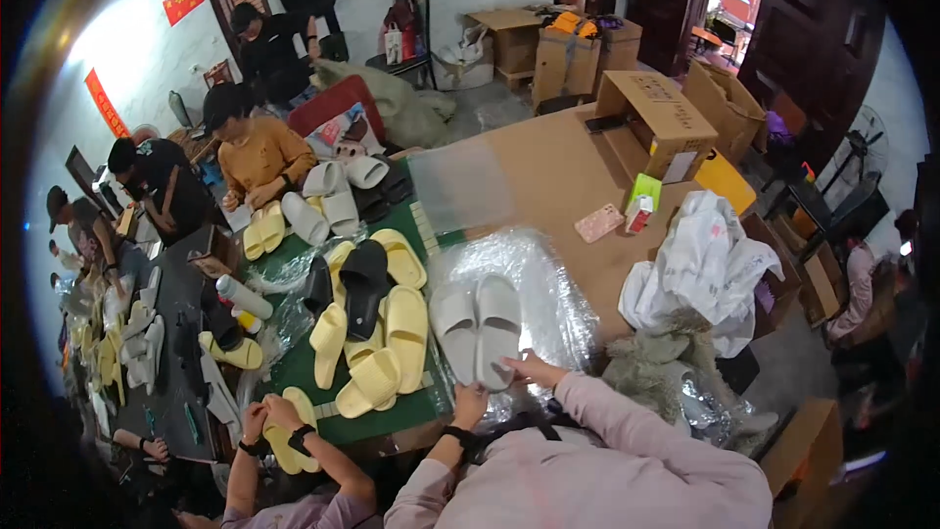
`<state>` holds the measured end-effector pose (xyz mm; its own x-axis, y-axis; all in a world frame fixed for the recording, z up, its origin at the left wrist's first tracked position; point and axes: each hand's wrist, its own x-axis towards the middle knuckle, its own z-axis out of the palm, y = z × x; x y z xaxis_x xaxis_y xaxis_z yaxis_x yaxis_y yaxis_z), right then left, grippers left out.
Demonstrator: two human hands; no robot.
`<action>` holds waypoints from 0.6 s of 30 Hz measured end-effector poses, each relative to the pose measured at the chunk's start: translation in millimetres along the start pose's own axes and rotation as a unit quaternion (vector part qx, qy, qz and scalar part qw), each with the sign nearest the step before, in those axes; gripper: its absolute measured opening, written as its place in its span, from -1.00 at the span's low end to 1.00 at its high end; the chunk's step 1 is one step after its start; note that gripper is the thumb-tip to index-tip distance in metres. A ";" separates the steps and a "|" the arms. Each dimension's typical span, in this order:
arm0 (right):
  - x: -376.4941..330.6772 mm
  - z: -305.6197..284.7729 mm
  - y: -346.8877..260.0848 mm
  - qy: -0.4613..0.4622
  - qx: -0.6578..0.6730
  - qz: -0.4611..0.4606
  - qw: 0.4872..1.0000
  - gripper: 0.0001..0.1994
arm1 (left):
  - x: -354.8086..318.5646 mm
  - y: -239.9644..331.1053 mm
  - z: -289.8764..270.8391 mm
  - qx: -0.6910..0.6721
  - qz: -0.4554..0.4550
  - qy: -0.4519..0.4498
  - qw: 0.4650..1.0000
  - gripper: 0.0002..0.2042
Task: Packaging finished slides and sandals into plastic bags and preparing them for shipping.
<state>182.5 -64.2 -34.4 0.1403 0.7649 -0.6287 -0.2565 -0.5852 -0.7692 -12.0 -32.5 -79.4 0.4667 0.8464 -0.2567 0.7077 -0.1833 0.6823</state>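
A pair of light grey slide sandals [477, 323] lies side by side, toes pointing away, on a sheet of clear plastic wrap [553, 299]. My left hand [471, 404], below a dark wristband, grips the heel end at the inner edges. From the right, my right hand [533, 370] closes its fingers on the heel of the right-hand sandal. Just left of the pair, several pale yellow slides [405, 338] and a black slide [364, 284] rest in a loose heap on the green tabletop.
Left of me, a person's hands [279, 415] hold yellow slides. Several co-workers stand along the dark table. Brown cardboard covers the right side, with a phone in a pink case [599, 222], an open carton [656, 122] and white sacking [700, 264]. A pale bottle [244, 297] stands left.
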 end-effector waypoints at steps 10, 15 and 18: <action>19.7 -26.6 10.6 0.211 -0.012 -0.195 0.958 -0.56 | -10.3 6.8 10.9 0.073 0.067 0.025 0.995 -0.63; 16.4 -53.9 3.4 0.310 -0.211 -0.245 0.894 -0.62 | -16.6 7.4 21.7 0.118 0.119 0.015 0.986 -0.63; 6.9 -54.2 -6.3 0.271 -0.429 -0.096 0.856 -0.60 | -22.2 21.1 24.4 0.076 0.143 -0.047 0.986 -0.59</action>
<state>236.9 -69.9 -40.1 0.5847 0.7675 -0.2627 0.5847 -0.6232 -0.5194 5.5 -67.4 -76.0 0.7011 0.7002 -0.1351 0.6074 -0.4871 0.6275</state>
